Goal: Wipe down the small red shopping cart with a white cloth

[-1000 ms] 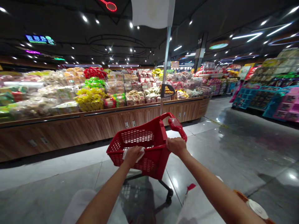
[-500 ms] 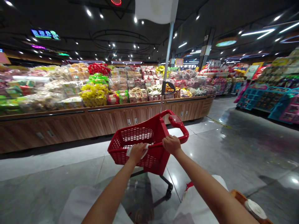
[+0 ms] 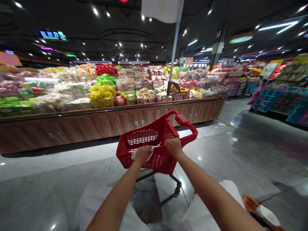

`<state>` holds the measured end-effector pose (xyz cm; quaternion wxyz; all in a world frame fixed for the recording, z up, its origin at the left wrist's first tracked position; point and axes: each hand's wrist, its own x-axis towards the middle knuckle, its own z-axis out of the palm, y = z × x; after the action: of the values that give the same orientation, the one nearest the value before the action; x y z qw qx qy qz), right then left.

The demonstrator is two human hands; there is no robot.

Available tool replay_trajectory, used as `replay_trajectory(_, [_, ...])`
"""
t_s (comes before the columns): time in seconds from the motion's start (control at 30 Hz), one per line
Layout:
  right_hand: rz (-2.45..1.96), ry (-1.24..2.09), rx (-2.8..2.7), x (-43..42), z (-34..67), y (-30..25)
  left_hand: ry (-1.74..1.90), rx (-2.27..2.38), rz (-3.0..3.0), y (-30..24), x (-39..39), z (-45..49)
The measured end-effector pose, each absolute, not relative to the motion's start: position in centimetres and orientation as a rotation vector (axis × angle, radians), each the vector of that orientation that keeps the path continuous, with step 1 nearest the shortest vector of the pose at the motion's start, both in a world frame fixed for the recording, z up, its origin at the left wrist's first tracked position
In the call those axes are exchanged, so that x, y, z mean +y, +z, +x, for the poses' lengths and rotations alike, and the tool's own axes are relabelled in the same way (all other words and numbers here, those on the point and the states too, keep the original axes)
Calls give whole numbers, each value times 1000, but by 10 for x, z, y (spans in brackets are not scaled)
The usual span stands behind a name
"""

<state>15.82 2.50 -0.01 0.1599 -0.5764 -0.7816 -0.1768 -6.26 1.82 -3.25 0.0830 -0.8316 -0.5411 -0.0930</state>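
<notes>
A red plastic shopping cart (image 3: 154,160) with lattice sides stands in front of me, its basket pointing left and its looped handle (image 3: 192,133) to the right. My left hand (image 3: 143,154) is closed over the near rim of the basket, pinching a white cloth (image 3: 133,155), possibly a tissue, against it. Farther right, my right hand (image 3: 173,146) wraps the same rim close to the handle end. From what shows, the basket holds nothing. Part of the rim is hidden under my fingers.
Behind the cart runs a long wood-panelled display counter (image 3: 115,123) heaped with packaged snacks. A metal pole (image 3: 173,48) with a white flag rises beyond the cart. Blue racks (image 3: 276,98) stand right. A white-lidded container (image 3: 267,215) sits low at right, by my white-clothed legs.
The view has turned slightly left, so the scene sits farther right. Both hands have shifted a little left along the rim relative to the cart, still gripping.
</notes>
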Motion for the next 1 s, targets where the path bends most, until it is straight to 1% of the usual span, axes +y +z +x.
replay_trajectory(0.1, [-1673,-509,-2240,30,164,1,-217,-1689,-2398,-37,10,-102])
replay_trajectory(0.17, [-1682,-514,-2241,31,165,1,-208,-1716,-2366,-37,7,-106])
replay_trajectory(0.23, [-1682,-520,-2226,31,164,0,-229,-1723,-2366,-35,7,-90])
replay_trajectory(0.43, [-1628,-525,-2200,28,159,-4,-399,-1623,-2475,-23,20,11])
replay_trajectory(0.5, [-1614,-526,-2204,27,160,-4,-420,-1608,-2493,-21,22,22])
replay_trajectory(0.57, [-1613,-533,-2193,26,164,-4,-379,-1589,-2508,-23,20,10])
replay_trajectory(0.67, [-1624,-536,-2186,25,171,-3,-287,-1573,-2491,-30,13,-40])
replay_trajectory(0.8, [-1639,-523,-2193,24,172,-2,-272,-1642,-2404,-39,4,-93])
replay_trajectory(0.9, [-1654,-525,-2164,23,164,-3,-311,-1687,-2372,-37,6,-79])
replay_trajectory(1.0, [-1616,-524,-2162,22,155,-5,-375,-1665,-2421,-30,16,-26])
